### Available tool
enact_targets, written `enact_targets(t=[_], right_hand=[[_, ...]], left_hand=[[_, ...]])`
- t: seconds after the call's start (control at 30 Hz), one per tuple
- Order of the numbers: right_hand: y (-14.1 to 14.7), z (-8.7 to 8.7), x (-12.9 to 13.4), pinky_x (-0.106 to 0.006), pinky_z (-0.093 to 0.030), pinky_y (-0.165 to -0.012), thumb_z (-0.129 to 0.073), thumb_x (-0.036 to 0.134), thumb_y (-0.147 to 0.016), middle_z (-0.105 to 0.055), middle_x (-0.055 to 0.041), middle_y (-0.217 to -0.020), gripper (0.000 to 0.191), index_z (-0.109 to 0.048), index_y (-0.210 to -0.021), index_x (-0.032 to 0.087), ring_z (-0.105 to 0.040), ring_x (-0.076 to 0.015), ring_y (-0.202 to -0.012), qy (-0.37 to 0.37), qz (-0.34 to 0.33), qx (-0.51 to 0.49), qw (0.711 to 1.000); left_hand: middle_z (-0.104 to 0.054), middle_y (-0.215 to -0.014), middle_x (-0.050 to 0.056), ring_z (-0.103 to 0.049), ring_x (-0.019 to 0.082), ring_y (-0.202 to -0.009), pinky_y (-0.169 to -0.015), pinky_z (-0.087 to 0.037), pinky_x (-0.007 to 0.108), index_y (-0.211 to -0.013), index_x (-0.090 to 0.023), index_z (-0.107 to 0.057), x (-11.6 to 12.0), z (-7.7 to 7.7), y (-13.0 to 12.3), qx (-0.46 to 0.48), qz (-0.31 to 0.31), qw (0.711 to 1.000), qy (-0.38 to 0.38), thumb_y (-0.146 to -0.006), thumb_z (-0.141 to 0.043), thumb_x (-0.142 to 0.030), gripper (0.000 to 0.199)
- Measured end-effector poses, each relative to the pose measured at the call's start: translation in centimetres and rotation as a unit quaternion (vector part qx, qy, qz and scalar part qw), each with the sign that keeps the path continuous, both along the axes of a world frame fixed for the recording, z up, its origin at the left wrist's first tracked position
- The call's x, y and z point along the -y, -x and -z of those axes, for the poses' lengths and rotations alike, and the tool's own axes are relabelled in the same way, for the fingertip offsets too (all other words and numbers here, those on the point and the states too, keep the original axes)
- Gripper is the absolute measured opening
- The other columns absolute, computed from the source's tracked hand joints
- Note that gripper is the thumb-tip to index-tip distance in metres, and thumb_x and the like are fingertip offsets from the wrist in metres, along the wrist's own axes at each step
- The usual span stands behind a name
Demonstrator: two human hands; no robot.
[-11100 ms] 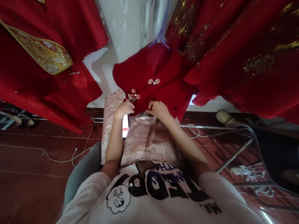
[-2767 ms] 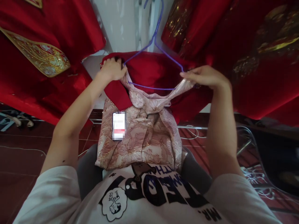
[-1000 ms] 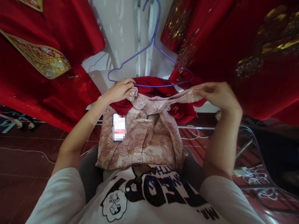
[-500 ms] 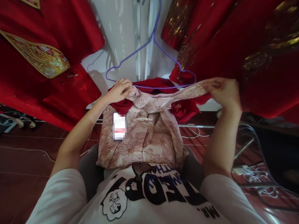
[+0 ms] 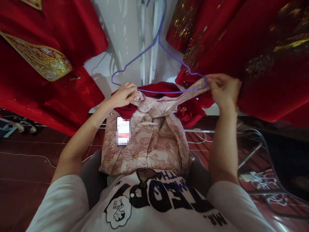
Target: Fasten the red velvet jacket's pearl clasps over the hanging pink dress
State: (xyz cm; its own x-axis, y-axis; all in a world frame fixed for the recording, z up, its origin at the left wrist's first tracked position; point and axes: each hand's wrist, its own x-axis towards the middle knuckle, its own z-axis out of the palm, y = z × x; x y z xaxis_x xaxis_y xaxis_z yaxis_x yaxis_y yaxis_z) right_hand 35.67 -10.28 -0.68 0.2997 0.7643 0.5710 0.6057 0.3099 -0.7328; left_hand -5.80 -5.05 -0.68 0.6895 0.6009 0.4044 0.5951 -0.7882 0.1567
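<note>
A pink floral brocade skirt (image 5: 149, 146) with pleated folds lies across my lap, its waistband (image 5: 160, 107) stretched between my hands. My left hand (image 5: 126, 94) pinches the bunched left end of the band beside the hanger's bottom bar. At the other end, my right hand (image 5: 223, 90) grips the band where it meets the right corner of a purple hanger (image 5: 173, 54). The hanger stands upright behind the band. Dark red cloth (image 5: 190, 113) shows behind and under the skirt. A phone (image 5: 123, 131) with a lit screen rests on the skirt's left part.
Red garments with gold embroidery hang at left (image 5: 48, 61) and right (image 5: 260, 64), before a pale wall (image 5: 125, 38). A dark chair (image 5: 287, 158) is at the right. White cables (image 5: 262, 180) lie near it on the red tiled floor (image 5: 26, 167).
My right hand has moved left and slightly up with the waistband's end, reaching the hanger's corner. The hanger has shifted slightly right. My left hand has hardly moved.
</note>
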Motion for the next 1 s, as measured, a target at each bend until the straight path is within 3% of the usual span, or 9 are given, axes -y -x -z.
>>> enact_targets(t=[0.13,0.37,0.67,1.0], right_hand=[[0.1,-0.3,0.4,-0.035,-0.063,-0.098,-0.067,0.011,-0.095,-0.082,-0.0106,-0.111,0.022,-0.081,-0.111,0.017,-0.08,-0.0242,-0.107,-0.003,-0.007,0.019,1.0],[-1.0,-0.9,2.3,-0.041,-0.063,-0.096,-0.07,0.006,-0.089,-0.082,-0.0155,-0.105,0.023,-0.083,-0.107,0.014,-0.08,-0.0292,-0.103,0.082,0.036,0.013,0.996],[-1.6,-0.7,2.4,-0.039,-0.063,-0.095,-0.071,0.008,-0.088,-0.083,-0.0123,-0.103,0.022,-0.083,-0.105,0.016,-0.08,-0.0255,-0.099,0.069,0.001,0.009,0.998],[-0.5,-1.3,1.4,-0.042,-0.063,-0.099,-0.07,0.005,-0.089,-0.083,-0.0125,-0.105,0.022,-0.083,-0.105,0.015,-0.081,-0.0271,-0.102,0.038,-0.022,-0.008,0.999]], left_hand=[[-0.063,-0.105,0.011,-0.057,0.027,-0.104,-0.105,-0.048,0.047,-0.096,-0.02,-0.06,0.2,-0.3,0.1,-0.007,-0.006,1.0,-0.006,-0.105,-0.047,-0.029,0.019],[-0.064,-0.104,0.011,-0.057,0.028,-0.101,-0.11,-0.044,0.052,-0.093,-0.019,-0.061,0.4,-0.4,0.5,0.004,-0.02,1.0,-0.018,-0.105,-0.045,-0.031,0.023],[-0.063,-0.103,0.008,-0.058,0.026,-0.103,-0.124,-0.034,0.054,-0.095,-0.021,-0.062,0.6,-0.4,0.7,0.004,-0.026,0.999,-0.019,-0.104,-0.047,-0.031,0.02],[-0.063,-0.105,0.008,-0.059,0.025,-0.102,-0.125,-0.032,0.059,-0.094,-0.02,-0.062,0.2,-0.3,0.5,0.0,-0.015,1.0,-0.019,-0.101,-0.049,-0.026,0.016]])
